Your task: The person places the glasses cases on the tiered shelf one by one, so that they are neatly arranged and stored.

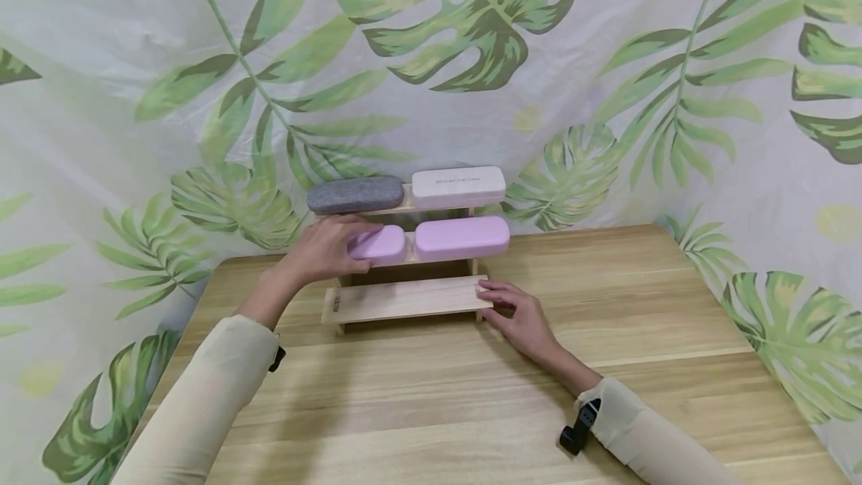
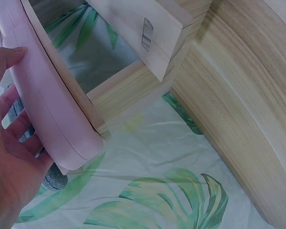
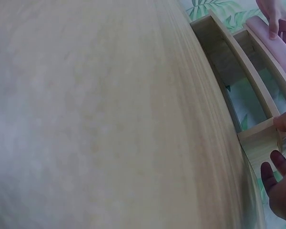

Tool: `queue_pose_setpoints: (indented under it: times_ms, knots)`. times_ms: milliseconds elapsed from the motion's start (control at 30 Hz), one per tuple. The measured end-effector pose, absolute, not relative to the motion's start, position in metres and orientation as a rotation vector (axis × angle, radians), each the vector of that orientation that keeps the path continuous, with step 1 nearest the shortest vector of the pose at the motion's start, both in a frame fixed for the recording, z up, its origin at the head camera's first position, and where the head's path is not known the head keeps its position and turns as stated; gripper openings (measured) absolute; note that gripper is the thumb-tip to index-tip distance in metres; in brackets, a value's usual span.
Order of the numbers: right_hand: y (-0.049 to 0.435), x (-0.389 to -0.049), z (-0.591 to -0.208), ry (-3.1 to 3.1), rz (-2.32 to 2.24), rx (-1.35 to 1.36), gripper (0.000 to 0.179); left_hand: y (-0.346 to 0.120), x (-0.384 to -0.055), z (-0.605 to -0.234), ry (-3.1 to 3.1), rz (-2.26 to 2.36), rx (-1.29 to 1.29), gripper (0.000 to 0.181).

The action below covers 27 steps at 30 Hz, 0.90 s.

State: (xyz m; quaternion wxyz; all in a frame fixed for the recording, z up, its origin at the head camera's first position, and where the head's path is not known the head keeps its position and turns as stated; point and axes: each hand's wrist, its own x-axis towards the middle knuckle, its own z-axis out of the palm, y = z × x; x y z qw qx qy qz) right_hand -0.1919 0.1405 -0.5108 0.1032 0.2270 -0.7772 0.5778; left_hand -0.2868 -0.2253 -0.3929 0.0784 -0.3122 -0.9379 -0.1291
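Observation:
A three-tier wooden rack (image 1: 411,299) stands on the table, its lowest tier bare. On the middle tier, my left hand (image 1: 330,245) holds the left one of two pink glasses cases (image 1: 378,244). The left wrist view shows the thumb on one side of this case (image 2: 52,105) and the fingers behind it. The other pink glasses case (image 1: 462,238) sits just to its right. My right hand (image 1: 521,320) grips the right end of the lowest tier with thumb and fingertips; two fingers (image 3: 275,169) stand off the wood in the right wrist view.
A grey fabric glasses case (image 1: 355,194) and a white glasses case (image 1: 459,186) lie on the top tier. Behind the rack hangs a leaf-printed cloth (image 1: 431,118). The wood-grain table (image 1: 431,403) reaches out in front and to both sides.

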Motion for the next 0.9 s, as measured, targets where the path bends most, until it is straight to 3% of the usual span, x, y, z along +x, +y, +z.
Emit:
queue_pose_setpoints:
  times_ms: [500,900]
  knots:
    - [0.14,-0.193,-0.512,-2.298,1.696,0.67,0.028,-0.225,-0.287,-0.391,-2.833,-0.43,-0.927,0.068]
    - [0.148,-0.209,-0.543,-2.313,1.691,0.665,0.029,-0.227,-0.285,-0.391,-2.818,-0.416,-0.956,0.067]
